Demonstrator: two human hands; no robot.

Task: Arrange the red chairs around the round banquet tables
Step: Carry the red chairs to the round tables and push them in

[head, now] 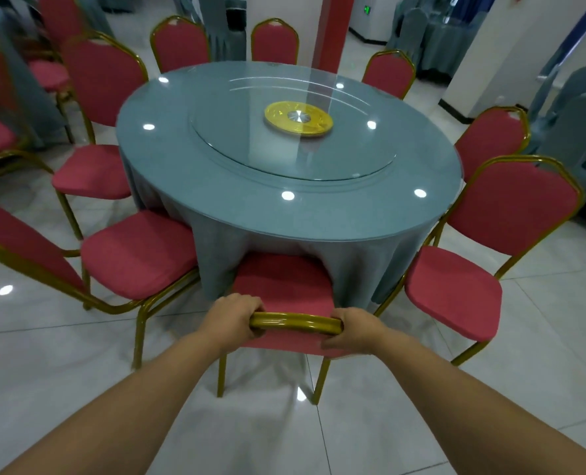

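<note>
Presently: round table (216,186), grey cloth, glass turntable (250,145). Near chair (284,289): seat front tucked under the cloth, top rail gripped by both hands, left hand (236,315) and right hand (353,329) each closed round a corner. Other red chairs ring the table; the left-front chair (137,255) sits askew and likely needs straightening. This table looks nearly finished; spare chairs stand far left.

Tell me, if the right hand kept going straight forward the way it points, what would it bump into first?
Probably the grey tablecloth hanging off the round table. The right hand grips the chair top rail, pointing over the seat toward that drape; depth is hard to judge.
</note>
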